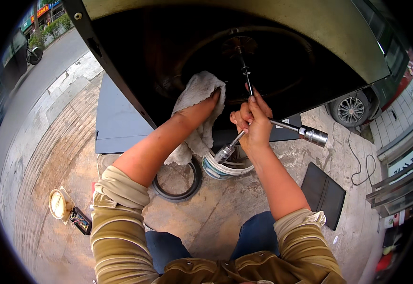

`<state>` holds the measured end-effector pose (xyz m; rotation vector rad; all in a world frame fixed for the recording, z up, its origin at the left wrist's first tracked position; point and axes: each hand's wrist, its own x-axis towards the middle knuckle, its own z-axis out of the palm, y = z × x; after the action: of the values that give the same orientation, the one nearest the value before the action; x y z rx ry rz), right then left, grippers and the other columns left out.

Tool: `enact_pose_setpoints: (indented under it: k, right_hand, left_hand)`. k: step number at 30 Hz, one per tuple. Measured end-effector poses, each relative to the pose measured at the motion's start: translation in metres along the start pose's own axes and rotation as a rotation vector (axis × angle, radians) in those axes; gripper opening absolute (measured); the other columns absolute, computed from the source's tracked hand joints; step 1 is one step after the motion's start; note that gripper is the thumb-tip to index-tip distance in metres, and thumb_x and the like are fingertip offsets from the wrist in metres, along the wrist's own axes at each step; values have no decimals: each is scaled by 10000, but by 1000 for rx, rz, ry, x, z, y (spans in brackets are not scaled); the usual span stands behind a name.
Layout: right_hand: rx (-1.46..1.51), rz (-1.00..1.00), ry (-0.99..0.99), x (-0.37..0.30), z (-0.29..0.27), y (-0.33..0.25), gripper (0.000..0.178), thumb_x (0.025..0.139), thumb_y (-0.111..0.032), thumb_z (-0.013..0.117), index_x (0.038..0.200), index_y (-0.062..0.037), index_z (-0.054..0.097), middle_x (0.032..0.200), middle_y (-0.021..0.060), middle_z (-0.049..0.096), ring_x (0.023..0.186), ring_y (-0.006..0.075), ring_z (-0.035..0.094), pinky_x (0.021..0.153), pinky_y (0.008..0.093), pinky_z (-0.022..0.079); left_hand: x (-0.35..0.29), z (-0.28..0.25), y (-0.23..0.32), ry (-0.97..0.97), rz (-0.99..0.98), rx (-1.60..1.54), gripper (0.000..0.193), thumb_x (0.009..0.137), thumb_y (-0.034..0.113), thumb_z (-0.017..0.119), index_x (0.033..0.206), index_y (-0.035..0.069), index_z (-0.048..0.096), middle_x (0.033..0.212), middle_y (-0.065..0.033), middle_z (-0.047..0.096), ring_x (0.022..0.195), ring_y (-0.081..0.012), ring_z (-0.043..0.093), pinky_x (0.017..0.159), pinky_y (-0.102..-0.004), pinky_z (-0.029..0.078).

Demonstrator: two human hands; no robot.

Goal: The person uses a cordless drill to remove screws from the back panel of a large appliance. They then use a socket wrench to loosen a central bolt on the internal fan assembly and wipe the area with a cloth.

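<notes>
My left hand [210,103] is inside the dark opening of a large metal-cased machine [310,28], wrapped in a greyish-white rag [194,97]. The rag hangs over the wrist and hides most of the fingers. My right hand [254,118] is closed round the middle of a three-way socket wrench [289,125]. One arm with a chrome socket points right, another slants down over a bucket, and a third runs up toward a thin metal shaft [245,68]. At that shaft's upper end sits a round, rusty part [239,46], dim in the shadow.
Below the machine stands a white bucket [225,174] next to a black rubber ring [178,195]. A dark flat panel [322,195] lies at right; a round cream-coloured part [60,205] and a small black box [80,221] lie at left. A parked car [353,108] is behind.
</notes>
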<state>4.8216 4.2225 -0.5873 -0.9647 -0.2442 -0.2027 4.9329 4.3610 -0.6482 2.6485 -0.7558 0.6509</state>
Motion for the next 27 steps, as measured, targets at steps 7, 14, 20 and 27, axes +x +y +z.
enact_pose_setpoints:
  k: [7,14,20,27]
  right_hand:
    - [595,166,61,-4,8,4,317,950,-153,339,1202,-24,481,476,-55,222,356,81,192,531,262,324]
    - [1412,222,-46,-6,33,18,394,951,-163,336,1322,-30,340,479,-47,238,363,80,213,534,230,285]
    - [1228,263,183,-12,52,3,378,971,-245,298,1168,20,482,547,-26,332,471,85,347,628,262,336]
    - [898,323,117,-7,-13,9,374,984,-257,296,1043,23,537,480,-46,283,357,76,256,549,234,318]
  left_hand:
    - [-4,7,10,-40,29,-145,381,932,295,348,1167,64,539,1241,-113,525,1172,-250,473,991,-320,353]
    - [7,37,4,-169,-61,-592,364,916,268,386,1194,76,520,1242,-121,520,1188,-237,454,989,-302,336]
    - [16,42,-5,-414,379,-1411,371,905,265,399,1206,75,507,1244,-99,513,1208,-186,422,1014,-286,284]
    - [-5,2,21,48,42,-66,426,885,362,422,1167,67,545,1252,-140,510,1180,-283,446,994,-350,330]
